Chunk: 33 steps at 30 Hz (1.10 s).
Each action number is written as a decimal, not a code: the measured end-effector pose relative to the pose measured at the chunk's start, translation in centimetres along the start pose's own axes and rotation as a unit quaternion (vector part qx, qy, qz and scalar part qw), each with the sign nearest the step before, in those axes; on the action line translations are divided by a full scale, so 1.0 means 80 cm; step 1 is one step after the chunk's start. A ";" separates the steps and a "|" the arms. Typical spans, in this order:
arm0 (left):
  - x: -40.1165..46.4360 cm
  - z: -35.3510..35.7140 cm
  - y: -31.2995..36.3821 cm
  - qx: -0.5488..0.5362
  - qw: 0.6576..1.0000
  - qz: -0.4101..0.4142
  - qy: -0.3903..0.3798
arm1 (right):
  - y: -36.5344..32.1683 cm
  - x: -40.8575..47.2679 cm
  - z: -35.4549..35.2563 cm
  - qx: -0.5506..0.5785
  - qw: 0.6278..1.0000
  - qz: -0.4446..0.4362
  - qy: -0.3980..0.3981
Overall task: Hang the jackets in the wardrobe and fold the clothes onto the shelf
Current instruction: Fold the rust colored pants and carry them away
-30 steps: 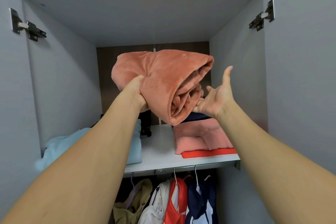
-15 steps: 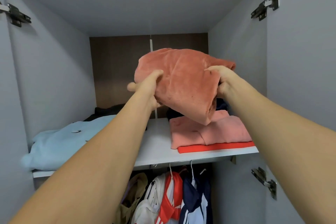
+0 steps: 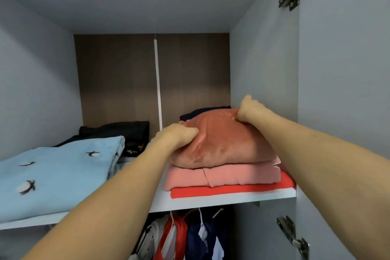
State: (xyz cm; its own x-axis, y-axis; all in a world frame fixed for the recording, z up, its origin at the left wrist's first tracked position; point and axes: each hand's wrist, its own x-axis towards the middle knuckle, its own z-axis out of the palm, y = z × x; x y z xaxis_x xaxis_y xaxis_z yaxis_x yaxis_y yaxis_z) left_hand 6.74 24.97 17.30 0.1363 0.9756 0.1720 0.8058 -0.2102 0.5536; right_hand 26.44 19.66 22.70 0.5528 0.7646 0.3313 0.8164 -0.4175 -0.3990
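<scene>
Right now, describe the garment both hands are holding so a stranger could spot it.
On the wardrobe shelf, look at the right-hand stack. The fuzzy terracotta bundle tops it, gripped by the left hand and right hand. Unlike the flat pink top beneath, it is plush and bulging.

No readable text, labels, brands, numbers or signs anywhere in view.

Rust fleece (image 3: 223, 143); lt-blue top (image 3: 59, 175) w/ dark birds, maybe.
</scene>
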 end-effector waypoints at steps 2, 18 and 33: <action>0.008 -0.005 0.009 0.018 0.996 0.028 0.077 | -0.019 0.000 -0.005 -0.130 0.984 -0.093 0.084; 0.048 0.079 0.006 -0.056 0.979 0.163 -0.106 | 0.055 0.055 0.081 -0.033 0.981 -0.168 -0.090; 0.045 0.048 0.022 0.092 0.977 0.158 -0.111 | 0.042 0.046 0.037 -0.001 0.978 -0.189 -0.085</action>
State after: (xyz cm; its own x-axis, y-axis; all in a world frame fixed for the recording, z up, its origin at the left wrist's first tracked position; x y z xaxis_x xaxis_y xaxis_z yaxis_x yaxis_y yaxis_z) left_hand 10.90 28.31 15.75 0.5006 0.8576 0.1182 0.7903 -0.5085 0.3418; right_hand 30.73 22.52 20.03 0.1756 0.9350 0.3080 0.9576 -0.0897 -0.2736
